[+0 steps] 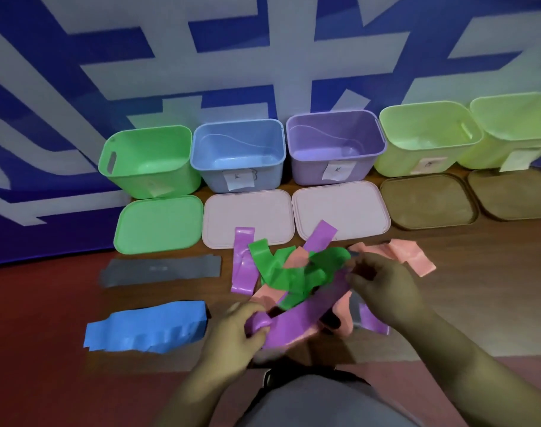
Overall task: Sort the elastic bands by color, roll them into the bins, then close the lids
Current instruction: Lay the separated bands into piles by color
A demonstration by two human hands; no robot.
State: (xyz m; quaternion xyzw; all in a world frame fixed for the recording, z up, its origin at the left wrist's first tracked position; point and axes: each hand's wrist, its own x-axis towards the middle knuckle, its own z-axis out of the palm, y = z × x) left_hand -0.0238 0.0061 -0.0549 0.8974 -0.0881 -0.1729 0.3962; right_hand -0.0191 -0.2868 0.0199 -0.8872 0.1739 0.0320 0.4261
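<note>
Wood worktop (478, 288), blue-and-white wall (170, 72) behind; purple band (306, 312) runs from gripping left hand (232, 337) to pinching right hand (386, 291).

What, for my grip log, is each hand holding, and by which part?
One purple band spans between them: the left hand pinches its looped near end, and the right hand appears to grip its far end.

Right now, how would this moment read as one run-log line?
step: sorting; left hand: grips purple band; right hand: pinches its other end; blue bands, grey bands: set aside; lids: off
</note>
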